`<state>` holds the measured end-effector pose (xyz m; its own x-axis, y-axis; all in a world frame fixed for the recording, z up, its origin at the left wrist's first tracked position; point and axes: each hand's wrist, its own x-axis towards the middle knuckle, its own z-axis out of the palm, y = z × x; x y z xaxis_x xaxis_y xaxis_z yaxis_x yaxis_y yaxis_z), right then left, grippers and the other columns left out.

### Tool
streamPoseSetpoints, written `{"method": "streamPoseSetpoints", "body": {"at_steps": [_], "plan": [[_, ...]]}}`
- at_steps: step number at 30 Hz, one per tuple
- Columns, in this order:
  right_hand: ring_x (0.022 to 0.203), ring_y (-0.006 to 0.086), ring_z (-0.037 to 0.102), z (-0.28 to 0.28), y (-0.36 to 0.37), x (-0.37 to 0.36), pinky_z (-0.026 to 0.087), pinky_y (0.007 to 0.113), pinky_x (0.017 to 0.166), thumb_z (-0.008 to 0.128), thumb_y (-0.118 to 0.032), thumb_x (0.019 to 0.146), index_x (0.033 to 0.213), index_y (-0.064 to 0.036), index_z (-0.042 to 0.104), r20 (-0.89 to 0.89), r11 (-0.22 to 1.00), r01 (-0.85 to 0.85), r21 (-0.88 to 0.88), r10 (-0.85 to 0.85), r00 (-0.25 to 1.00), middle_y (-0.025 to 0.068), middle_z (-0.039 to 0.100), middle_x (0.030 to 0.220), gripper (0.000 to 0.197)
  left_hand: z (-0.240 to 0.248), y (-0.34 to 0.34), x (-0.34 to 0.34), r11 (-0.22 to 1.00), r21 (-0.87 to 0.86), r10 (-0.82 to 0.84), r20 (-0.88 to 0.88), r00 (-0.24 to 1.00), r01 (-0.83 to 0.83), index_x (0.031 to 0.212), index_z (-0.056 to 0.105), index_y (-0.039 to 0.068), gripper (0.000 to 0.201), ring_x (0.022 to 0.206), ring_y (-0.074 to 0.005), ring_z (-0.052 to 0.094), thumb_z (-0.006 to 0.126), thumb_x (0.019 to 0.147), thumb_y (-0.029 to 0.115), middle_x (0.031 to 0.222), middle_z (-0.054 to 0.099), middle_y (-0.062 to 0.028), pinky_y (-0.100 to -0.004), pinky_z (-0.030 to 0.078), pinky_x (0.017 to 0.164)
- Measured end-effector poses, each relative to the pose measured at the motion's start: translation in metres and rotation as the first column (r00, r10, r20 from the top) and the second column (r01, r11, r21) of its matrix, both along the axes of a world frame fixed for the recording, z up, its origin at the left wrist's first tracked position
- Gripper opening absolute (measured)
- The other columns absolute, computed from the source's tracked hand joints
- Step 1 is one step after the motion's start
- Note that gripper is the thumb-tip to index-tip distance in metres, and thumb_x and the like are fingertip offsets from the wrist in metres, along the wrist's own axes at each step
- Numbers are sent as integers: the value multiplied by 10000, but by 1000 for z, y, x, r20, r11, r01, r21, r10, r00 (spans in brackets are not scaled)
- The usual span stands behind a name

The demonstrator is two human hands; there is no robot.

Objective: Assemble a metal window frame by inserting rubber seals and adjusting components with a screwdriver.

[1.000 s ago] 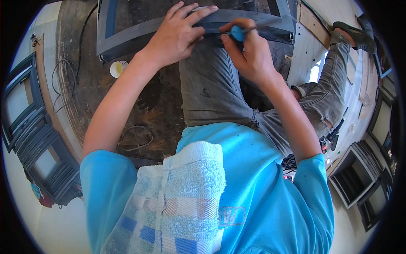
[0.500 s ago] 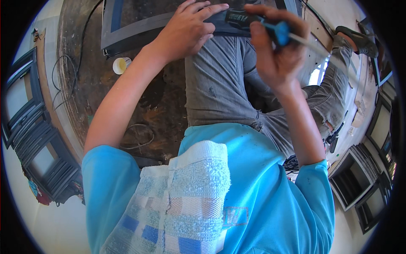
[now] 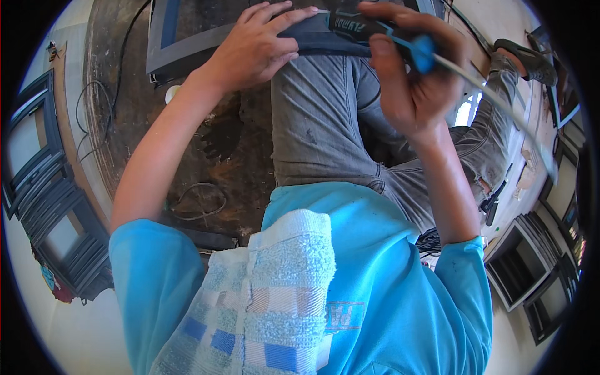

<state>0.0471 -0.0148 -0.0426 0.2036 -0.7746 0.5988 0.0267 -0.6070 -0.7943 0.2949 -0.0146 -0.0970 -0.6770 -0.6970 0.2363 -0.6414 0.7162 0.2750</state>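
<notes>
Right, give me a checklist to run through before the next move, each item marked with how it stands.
1. Left hand on the frame: ok, it lies there with fingers spread.
2. Right hand gripping the screwdriver: ok, its fingers wrap around the handle.
3. Shaft pointing away from the left hand: ok, it slants off to the right.
4. Left index finger well clear of the handle: not ok, its tip is close to the handle's end.
5. Screwdriver tip sound: cannot tell, it is blurred.
6. Cup upright: cannot tell, the left forearm hides most of it.
</notes>
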Motion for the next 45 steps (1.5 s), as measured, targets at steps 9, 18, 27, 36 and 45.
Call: {"method": "streamPoseSetpoints", "body": {"at_steps": [9, 18, 27, 36, 45], "plan": [[966, 143, 665, -17, 2, 3, 524, 262, 834, 680, 9, 963, 1198, -47, 538, -400, 979, 14, 204, 71, 914, 127, 717, 1162, 281, -1, -12, 2, 990, 137, -48, 39, 998, 42, 890, 690, 57, 114, 1407, -434, 426, 693, 898, 171, 1556, 429, -176, -618, 306, 1157], [716, 358, 684, -5, -4, 13, 537, 396, 634, 719, -97, 927, 1123, -72, 598, -199, 994, 25, 104, -4, 980, 145, 683, 848, 232, -3, -12, 0, 993, 110, -56, 54, 997, 50, 952, 687, 80, 120, 1382, -430, 445, 710, 877, 171, 1573, 406, -166, -612, 331, 1137], [781, 243, 726, -16, -3, 13, 543, 333, 666, 726, -28, 920, 1182, -71, 570, -199, 1000, -6, 4, 6, 980, 134, 715, 963, 308, 1, -16, -1, 992, 125, -47, 112, 993, 33, 899, 686, 67, 101, 1390, -427, 444, 707, 875, 163, 1571, 412, -165, -600, 318, 1162], [725, 368, 697, -14, -6, 17, 526, 382, 638, 723, -87, 929, 1172, -60, 553, -193, 1000, 14, 4, -13, 981, 173, 659, 802, 298, -8, -15, 1, 1000, 12, -16, -22, 1000, 17, 973, 694, 87, 113, 1426, -340, 452, 720, 867, 117, 1588, 451, -78, -545, 324, 1190], [881, 101, 687, -13, -1, -41, 552, 279, 779, 713, -94, 961, 1165, -49, 600, -220, 934, 76, 349, 3, 975, 53, 742, 976, 238, -6, -11, 1, 998, 57, -36, -25, 999, 37, 924, 667, 66, 111, 1403, -331, 478, 729, 877, 145, 1578, 462, -79, -556, 335, 1183]]}}
